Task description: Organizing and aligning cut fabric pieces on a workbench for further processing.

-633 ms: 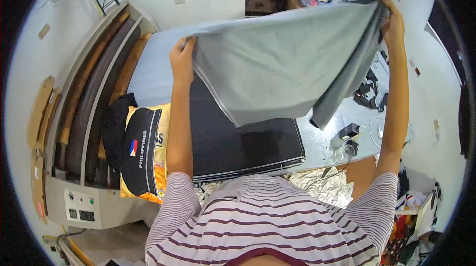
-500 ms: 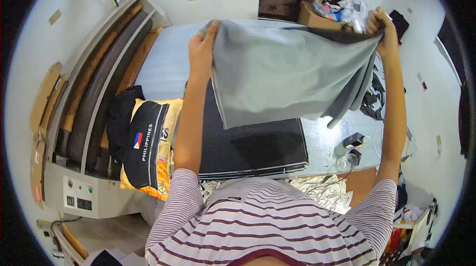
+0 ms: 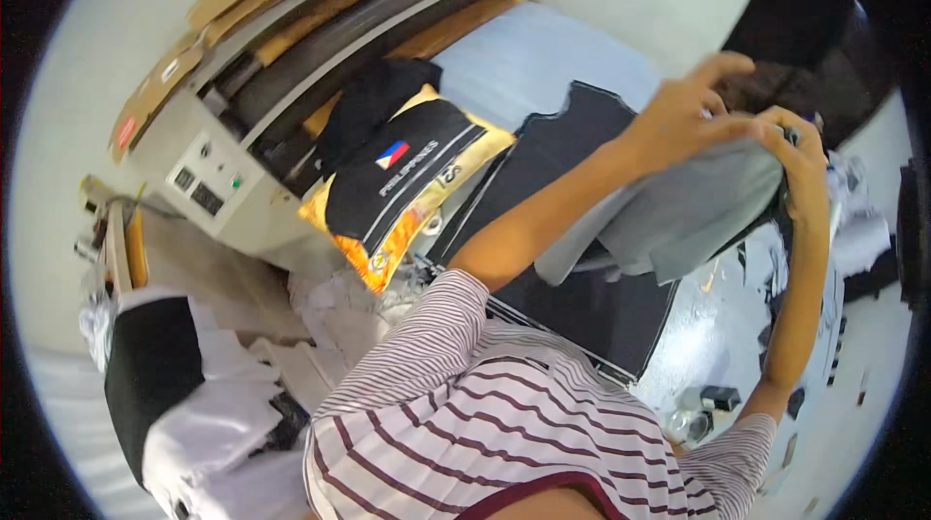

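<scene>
A grey cloth piece (image 3: 669, 219), darker on its other side, hangs bunched and folded over the table. My right hand (image 3: 803, 166) is closed on its upper right end. My left hand (image 3: 684, 122) is beside it at the cloth's upper edge, fingers apart, one stretched out and another reaching toward the right hand's fingertips. Beneath the cloth lie flat black fabric panels (image 3: 582, 311) with pale edges, partly hidden by the cloth and my left arm. Left of them rests a black and yellow-orange printed fabric piece (image 3: 402, 171) with a small flag.
A long roller machine (image 3: 339, 45) with a control panel (image 3: 208, 176) stands at the left. Light blue sheeting (image 3: 553, 59) spreads at the back. A small black box (image 3: 720, 397) sits near the table's right front. White and black fabric (image 3: 194, 404) is heaped at lower left.
The cloth was spread wide between both hands; now the hands are together at the right and it hangs gathered. My view has turned, bringing the lower-left fabric heap into sight.
</scene>
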Demonstrator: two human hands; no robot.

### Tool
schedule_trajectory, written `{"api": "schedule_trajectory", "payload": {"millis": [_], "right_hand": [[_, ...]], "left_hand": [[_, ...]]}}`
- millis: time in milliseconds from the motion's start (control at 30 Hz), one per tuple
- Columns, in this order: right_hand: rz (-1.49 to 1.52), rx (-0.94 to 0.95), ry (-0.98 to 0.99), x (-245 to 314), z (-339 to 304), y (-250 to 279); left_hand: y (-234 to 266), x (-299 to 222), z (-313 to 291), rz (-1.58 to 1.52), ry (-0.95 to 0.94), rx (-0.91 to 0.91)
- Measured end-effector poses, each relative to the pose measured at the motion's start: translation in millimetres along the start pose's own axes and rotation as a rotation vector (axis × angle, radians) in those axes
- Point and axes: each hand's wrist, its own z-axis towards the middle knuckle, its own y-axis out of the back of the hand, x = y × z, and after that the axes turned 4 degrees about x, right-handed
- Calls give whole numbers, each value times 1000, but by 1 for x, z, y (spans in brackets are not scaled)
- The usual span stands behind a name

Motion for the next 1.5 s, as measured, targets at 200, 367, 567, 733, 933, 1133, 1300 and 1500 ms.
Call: {"api": "schedule_trajectory", "payload": {"millis": [200,367,567,733,933,1133,1300,1500], "right_hand": [[43,-52,164,-1,20,-9],[145,-71,88,-17,17,36],[395,-151,-103,-51,13,68],[628,-258,-182,-105,5,66],[459,-105,-128,-80,-2,59],[310,-14,-64,-37,-14,65],[243,-30,141,-26,-35,76],[349,-43,152,-26,-55,89]], "left_hand": [[29,30,-67,35,253,262],[64,61,-109,16,339,240],[129,79,-136,-182,553,368],[136,101,-161,-533,632,692],[18,116,-137,-218,604,484],[-101,157,-126,-6,366,380],[-127,184,-126,-35,249,228],[-121,184,-147,-115,282,499]]}}
